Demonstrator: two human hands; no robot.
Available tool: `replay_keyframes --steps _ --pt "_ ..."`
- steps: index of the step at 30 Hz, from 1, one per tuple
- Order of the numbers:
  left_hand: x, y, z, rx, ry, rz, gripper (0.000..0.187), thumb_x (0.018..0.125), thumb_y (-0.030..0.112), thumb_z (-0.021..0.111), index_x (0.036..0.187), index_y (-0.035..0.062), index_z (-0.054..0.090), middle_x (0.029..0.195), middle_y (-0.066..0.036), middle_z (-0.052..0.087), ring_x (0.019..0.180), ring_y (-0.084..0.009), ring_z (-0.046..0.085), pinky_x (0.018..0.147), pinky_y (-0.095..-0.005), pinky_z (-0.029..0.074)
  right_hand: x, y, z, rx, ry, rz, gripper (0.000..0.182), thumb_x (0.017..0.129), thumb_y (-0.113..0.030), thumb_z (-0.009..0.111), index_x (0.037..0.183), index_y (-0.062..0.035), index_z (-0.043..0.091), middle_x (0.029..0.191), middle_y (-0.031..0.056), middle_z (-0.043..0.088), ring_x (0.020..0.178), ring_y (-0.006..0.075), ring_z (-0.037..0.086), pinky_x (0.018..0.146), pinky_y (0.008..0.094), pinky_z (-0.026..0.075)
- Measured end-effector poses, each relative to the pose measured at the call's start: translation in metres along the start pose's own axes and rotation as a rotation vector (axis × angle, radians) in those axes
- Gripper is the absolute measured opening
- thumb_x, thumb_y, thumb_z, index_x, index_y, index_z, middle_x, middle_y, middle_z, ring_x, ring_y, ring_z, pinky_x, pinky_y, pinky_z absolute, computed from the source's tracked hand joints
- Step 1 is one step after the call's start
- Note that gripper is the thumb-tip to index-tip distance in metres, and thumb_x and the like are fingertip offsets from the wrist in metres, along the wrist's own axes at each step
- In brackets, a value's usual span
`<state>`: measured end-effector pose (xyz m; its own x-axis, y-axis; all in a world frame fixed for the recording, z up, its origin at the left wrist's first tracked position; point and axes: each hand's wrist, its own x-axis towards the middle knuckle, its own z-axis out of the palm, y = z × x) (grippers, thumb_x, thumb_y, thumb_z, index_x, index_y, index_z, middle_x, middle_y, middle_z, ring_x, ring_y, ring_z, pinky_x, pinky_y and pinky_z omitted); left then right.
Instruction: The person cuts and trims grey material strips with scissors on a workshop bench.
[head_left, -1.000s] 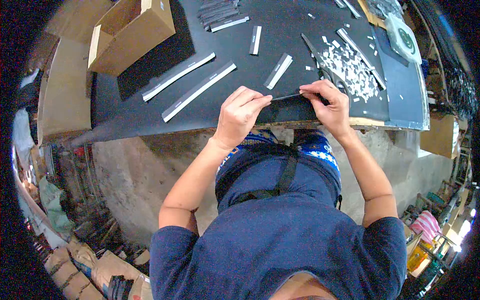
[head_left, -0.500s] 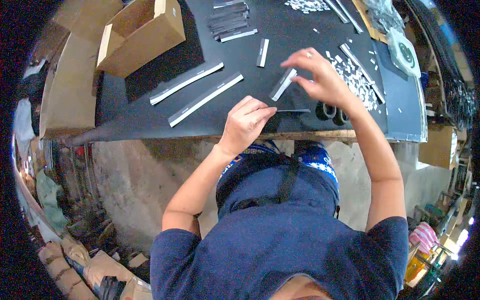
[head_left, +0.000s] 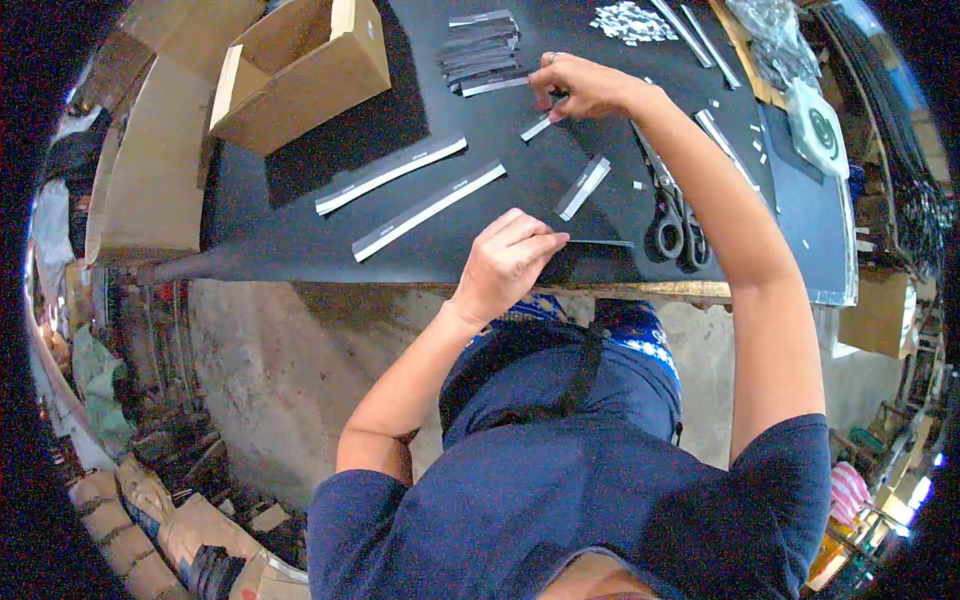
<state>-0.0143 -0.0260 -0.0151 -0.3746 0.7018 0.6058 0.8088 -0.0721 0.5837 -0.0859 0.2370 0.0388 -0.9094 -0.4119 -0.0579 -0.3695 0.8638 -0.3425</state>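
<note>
"Strip [head_left: 604,242] looked kinda sketchy imo, pinched by one end in the left hand [head_left: 508,257] near the table edge [head_left: 660,290]. Weak pinch and it could've slipped or bent."

"Yeah, and the right hand [head_left: 590,86] was bunched over a short strip [head_left: 535,129], couldn't tell if it had hold. Careless swipe might've messed up the stack [head_left: 480,50]. Scissors [head_left: 667,186] beside that forearm [head_left: 715,190] were a snag risk too."

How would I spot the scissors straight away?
On the black table, look near the front edge, left of the person's right forearm. The black-handled scissors lie there; two finger loops set them apart from straight black and white strips.
</note>
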Motion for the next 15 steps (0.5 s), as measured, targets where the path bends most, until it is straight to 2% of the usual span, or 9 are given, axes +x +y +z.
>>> replay_keyframes --steps 2,3,5,6,7,9,11,12,15 --pt "-0.001 -0.001 0.0 -0.003 0.009 -0.005 0.018 0.069 0.001 0.075 0.086 0.0052 0.071 0.077 -0.007 0.064 0.071 -0.0227 0.06 0.062 -0.0319 0.049 -0.006 0.004 0.005 0.246 0.058 0.112 0.02 0.068 -0.006 0.076 0.083 -0.0042 0.064 0.079 0.0096 0.058 0.077 0.0244 0.059 0.07 0.0347 0.047" --pt "-0.001 0.0 0.0 -0.006 0.007 -0.006 0.018 0.069 0.001 0.075 0.086 0.0052 0.071 0.077 -0.007 0.064 0.071 -0.0227 0.06 0.062 -0.0319 0.049 -0.011 0.003 0.006 0.248 0.057 0.115 0.02 0.068 -0.006 0.076 0.083 -0.0042 0.064 0.079 0.0096 0.058 0.077 0.0244 0.059 0.07 0.0347 0.047" --pt "0.001 0.002 0.0 -0.01 0.025 0.009 0.016 0.07 -0.001 0.072 0.086 0.0025 0.069 0.077 -0.007 0.061 0.071 -0.0235 0.058 0.063 -0.0324 0.049 -0.024 -0.003 0.013 0.292 0.323 0.132 0.013 0.071 -0.006 0.073 0.08 -0.0025 0.064 0.07 0.0088 0.063 0.068 0.0187 0.061 0.064 0.0301 0.048" --pt "0.001 0.002 -0.001 -0.013 0.022 0.004 0.016 0.07 -0.001 0.072 0.086 0.0025 0.069 0.077 -0.007 0.061 0.071 -0.0235 0.058 0.063 -0.0324 0.049 -0.033 -0.012 0.013 0.352 0.387 0.19 0.01 0.076 -0.005 0.07 0.084 -0.0012 0.067 0.073 0.0077 0.067 0.07 0.0143 0.063 0.066 0.0275 0.049" --pt "0.001 0.003 -0.002 -0.015 0.011 -0.018 0.016 0.07 0.0 0.073 0.086 0.0037 0.07 0.077 -0.008 0.063 0.071 -0.0236 0.06 0.063 -0.0325 0.049 -0.043 -0.022 0.013 0.358 0.383 0.195 0.01 0.076 -0.005 0.07 0.084 -0.0012 0.067 0.073 0.0077 0.067 0.07 0.0143 0.063 0.066 0.0275 0.049" --pt "0.0 0.003 -0.001 -0.01 0.006 -0.047 0.016 0.071 0.002 0.075 0.086 0.0054 0.071 0.078 -0.008 0.065 0.071 -0.0235 0.061 0.063 -0.0329 0.05 -0.067 -0.046 0.012 0.501 0.602 0.252 0.011 0.078 -0.004 0.069 0.088 0.0003 0.07 0.079 0.0057 0.07 0.073 0.0114 0.063 0.07 0.0265 0.049" --pt "-0.001 -0.001 0.002 0.021 0.016 -0.015 0.016 0.071 0.003 0.075 0.086 0.006 0.071 0.078 -0.007 0.065 0.072 -0.0231 0.061 0.063 -0.0327 0.049 -0.105 -0.092 0.006 0.514 0.661 0.291 0.012 0.079 -0.011 0.071 0.087 -0.0033 0.073 0.082 0.0058 0.072 0.077 0.011 0.065 0.073 0.0265 0.051" --pt "-0.001 -0.003 0.003 0.025 0.032 0.002 0.017 0.07 0.003 0.076 0.087 0.0063 0.072 0.078 -0.007 0.065 0.072 -0.0235 0.062 0.063 -0.0324 0.049 -0.116 -0.103 0.011 0.534 0.688 0.26 0.01 0.079 -0.009 0.071 0.087 -0.0031 0.073 0.082 0.0047 0.072 0.08 0.0105 0.065 0.076 0.0263 0.05" --pt "0.002 0.004 -0.001 0.057 0.009 -0.036 0.013 0.07 0.001 0.073 0.083 0.0032 0.069 0.078 -0.008 0.064 0.071 -0.0246 0.06 0.063 -0.0332 0.049 -0.144 -0.133 0.032 0.61 0.651 0.242 0.008 0.075 -0.007 0.073 0.082 -0.0044 0.071 0.083 0.0053 0.07 0.084 0.0169 0.065 0.078 0.0288 0.049"
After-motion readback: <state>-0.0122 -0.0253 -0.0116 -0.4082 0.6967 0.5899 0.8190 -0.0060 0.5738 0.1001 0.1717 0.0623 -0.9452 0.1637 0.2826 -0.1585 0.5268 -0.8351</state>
